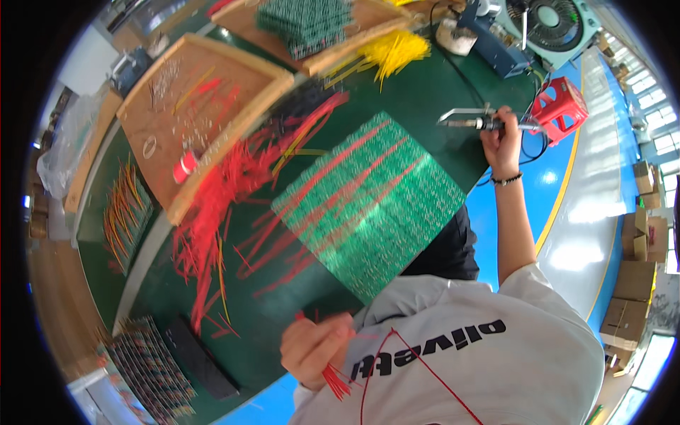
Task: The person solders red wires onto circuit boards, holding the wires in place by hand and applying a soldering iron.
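A green circuit board panel lies at an angle on the green table before me. Several red wires cross it, their loose ends sticking out past its left edge. My right hand, at the table's right edge, is closed around a soldering iron with a metal guide arm; its tip points left, apart from the panel. Near the panel's lower corner, my left hand is closed on a bundle of red wires, whose ends show below the fingers. The left hand is slightly blurred.
A heap of red wires lies left of the panel, against a wooden tray. Yellow wires, stacked boards, a blue box-shaped device and a fan stand behind. A red stool is at right; more boards sit lower left.
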Demonstrator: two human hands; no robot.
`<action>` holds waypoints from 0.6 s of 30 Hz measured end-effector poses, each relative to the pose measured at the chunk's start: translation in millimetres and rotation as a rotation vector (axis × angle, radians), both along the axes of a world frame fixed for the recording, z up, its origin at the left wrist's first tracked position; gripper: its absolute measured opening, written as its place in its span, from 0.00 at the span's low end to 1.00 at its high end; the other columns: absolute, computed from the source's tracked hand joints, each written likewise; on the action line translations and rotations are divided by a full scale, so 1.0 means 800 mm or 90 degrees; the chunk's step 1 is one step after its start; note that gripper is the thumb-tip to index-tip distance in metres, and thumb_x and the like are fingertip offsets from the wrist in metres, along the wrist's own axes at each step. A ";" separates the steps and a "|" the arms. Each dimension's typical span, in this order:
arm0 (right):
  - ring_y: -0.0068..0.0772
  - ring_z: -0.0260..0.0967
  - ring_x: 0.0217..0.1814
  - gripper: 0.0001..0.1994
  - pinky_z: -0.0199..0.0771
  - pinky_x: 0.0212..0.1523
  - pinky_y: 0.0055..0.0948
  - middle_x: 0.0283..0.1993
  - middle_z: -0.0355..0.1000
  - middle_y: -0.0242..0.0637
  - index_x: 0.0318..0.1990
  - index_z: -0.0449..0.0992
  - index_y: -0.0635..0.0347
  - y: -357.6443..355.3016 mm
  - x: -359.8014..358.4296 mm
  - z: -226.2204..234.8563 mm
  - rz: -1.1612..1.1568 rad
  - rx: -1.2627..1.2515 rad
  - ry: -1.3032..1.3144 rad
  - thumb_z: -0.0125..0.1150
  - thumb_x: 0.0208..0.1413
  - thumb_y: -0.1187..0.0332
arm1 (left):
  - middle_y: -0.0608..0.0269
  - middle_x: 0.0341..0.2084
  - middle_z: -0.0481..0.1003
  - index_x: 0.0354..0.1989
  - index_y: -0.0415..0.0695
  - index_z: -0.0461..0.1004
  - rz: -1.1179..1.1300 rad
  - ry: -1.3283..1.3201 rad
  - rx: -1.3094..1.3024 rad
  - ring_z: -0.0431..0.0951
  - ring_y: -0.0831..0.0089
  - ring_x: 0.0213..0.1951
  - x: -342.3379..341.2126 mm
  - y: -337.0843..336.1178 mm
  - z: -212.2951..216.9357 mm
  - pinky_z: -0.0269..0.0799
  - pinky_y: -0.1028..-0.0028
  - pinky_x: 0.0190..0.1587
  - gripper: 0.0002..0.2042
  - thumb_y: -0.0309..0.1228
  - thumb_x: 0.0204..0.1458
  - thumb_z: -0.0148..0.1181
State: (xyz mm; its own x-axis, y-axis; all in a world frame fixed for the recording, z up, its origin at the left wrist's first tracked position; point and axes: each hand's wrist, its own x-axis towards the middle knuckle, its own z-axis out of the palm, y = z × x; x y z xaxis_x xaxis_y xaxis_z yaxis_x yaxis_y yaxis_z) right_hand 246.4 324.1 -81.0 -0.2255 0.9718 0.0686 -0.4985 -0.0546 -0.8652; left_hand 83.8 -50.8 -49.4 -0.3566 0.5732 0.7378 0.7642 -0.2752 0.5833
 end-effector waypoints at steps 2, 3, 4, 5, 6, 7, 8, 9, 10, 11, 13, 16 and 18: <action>0.18 0.43 0.08 0.07 0.45 0.13 0.20 0.10 0.51 0.26 0.24 0.64 0.58 0.002 0.008 0.000 0.027 0.034 0.008 0.49 0.51 0.67 | 0.56 0.22 0.76 0.28 0.40 0.73 0.042 0.059 -0.011 0.67 0.74 0.13 -0.002 0.005 0.005 0.57 0.79 0.15 0.09 0.23 0.34 0.64; 0.18 0.43 0.09 0.09 0.45 0.13 0.20 0.09 0.51 0.26 0.22 0.64 0.58 0.001 0.002 0.005 0.009 0.038 0.005 0.48 0.51 0.67 | 0.55 0.23 0.76 0.27 0.39 0.73 0.069 0.069 -0.006 0.68 0.73 0.13 0.000 0.007 0.005 0.57 0.79 0.15 0.08 0.24 0.37 0.63; 0.18 0.43 0.09 0.09 0.45 0.14 0.20 0.09 0.51 0.27 0.21 0.64 0.58 0.005 0.002 0.002 0.021 0.051 0.021 0.48 0.52 0.67 | 0.55 0.23 0.76 0.27 0.39 0.73 0.094 0.061 -0.032 0.68 0.73 0.13 0.006 0.008 0.003 0.57 0.79 0.15 0.08 0.24 0.37 0.63; 0.19 0.43 0.09 0.10 0.45 0.14 0.20 0.09 0.52 0.27 0.20 0.64 0.59 0.009 0.002 0.001 0.034 0.060 0.042 0.48 0.52 0.68 | 0.55 0.24 0.76 0.26 0.38 0.73 0.148 0.032 -0.012 0.71 0.72 0.15 0.011 0.008 0.006 0.59 0.79 0.16 0.06 0.25 0.39 0.62; 0.19 0.43 0.09 0.11 0.44 0.14 0.20 0.09 0.53 0.28 0.20 0.64 0.59 0.009 0.001 0.003 0.077 0.043 0.050 0.48 0.52 0.68 | 0.54 0.25 0.76 0.26 0.37 0.72 0.203 0.006 0.013 0.73 0.70 0.18 0.014 0.007 0.005 0.61 0.79 0.17 0.05 0.25 0.42 0.60; 0.19 0.43 0.09 0.11 0.44 0.14 0.20 0.10 0.54 0.28 0.19 0.64 0.59 0.005 -0.001 0.006 0.115 0.031 0.058 0.47 0.52 0.68 | 0.54 0.25 0.76 0.26 0.37 0.72 0.227 0.006 -0.007 0.73 0.70 0.18 0.015 0.009 0.001 0.61 0.79 0.17 0.05 0.25 0.42 0.60; 0.19 0.43 0.09 0.11 0.44 0.13 0.20 0.10 0.55 0.29 0.19 0.64 0.59 -0.003 -0.007 0.008 0.132 0.029 0.054 0.47 0.53 0.68 | 0.53 0.25 0.76 0.26 0.36 0.72 0.241 -0.016 -0.018 0.75 0.69 0.21 0.017 0.010 -0.002 0.64 0.78 0.19 0.05 0.25 0.43 0.59; 0.18 0.43 0.09 0.11 0.44 0.13 0.20 0.11 0.56 0.29 0.20 0.64 0.59 -0.010 -0.002 0.019 0.131 0.037 0.045 0.47 0.53 0.68 | 0.53 0.26 0.76 0.26 0.35 0.72 0.237 -0.044 -0.020 0.77 0.67 0.24 0.018 0.017 -0.002 0.67 0.78 0.21 0.05 0.25 0.45 0.57; 0.18 0.43 0.09 0.11 0.44 0.13 0.19 0.12 0.57 0.29 0.20 0.64 0.59 -0.019 -0.005 0.023 0.145 0.053 0.041 0.47 0.53 0.68 | 0.47 0.26 0.75 0.28 0.34 0.73 0.258 -0.075 -0.079 0.76 0.65 0.29 0.026 0.019 0.001 0.71 0.76 0.34 0.03 0.19 0.44 0.54; 0.18 0.43 0.09 0.10 0.44 0.13 0.19 0.12 0.57 0.29 0.21 0.64 0.59 -0.030 -0.009 0.026 0.157 0.071 0.037 0.47 0.53 0.68 | 0.47 0.26 0.75 0.28 0.34 0.73 0.274 -0.077 -0.095 0.76 0.65 0.29 0.028 0.021 0.001 0.71 0.76 0.34 0.03 0.19 0.44 0.54; 0.17 0.44 0.10 0.10 0.45 0.13 0.18 0.12 0.57 0.28 0.22 0.64 0.58 -0.069 -0.021 0.040 0.139 0.071 0.004 0.46 0.53 0.67 | 0.49 0.28 0.76 0.28 0.34 0.74 0.300 -0.054 -0.144 0.76 0.69 0.29 0.027 0.028 -0.003 0.70 0.80 0.32 0.05 0.17 0.40 0.58; 0.16 0.43 0.10 0.09 0.44 0.12 0.16 0.13 0.56 0.28 0.23 0.59 0.57 -0.114 -0.028 0.048 0.179 0.130 -0.044 0.45 0.52 0.67 | 0.52 0.29 0.76 0.25 0.36 0.74 0.322 -0.077 -0.158 0.75 0.74 0.26 0.025 0.028 -0.003 0.69 0.83 0.26 0.06 0.17 0.36 0.62; 0.14 0.42 0.10 0.08 0.40 0.10 0.15 0.13 0.56 0.30 0.23 0.55 0.58 -0.150 -0.044 0.056 0.158 0.125 -0.084 0.45 0.50 0.68 | 0.54 0.28 0.76 0.24 0.36 0.74 0.325 -0.104 -0.172 0.77 0.70 0.27 0.024 0.032 0.000 0.72 0.80 0.28 0.06 0.18 0.36 0.63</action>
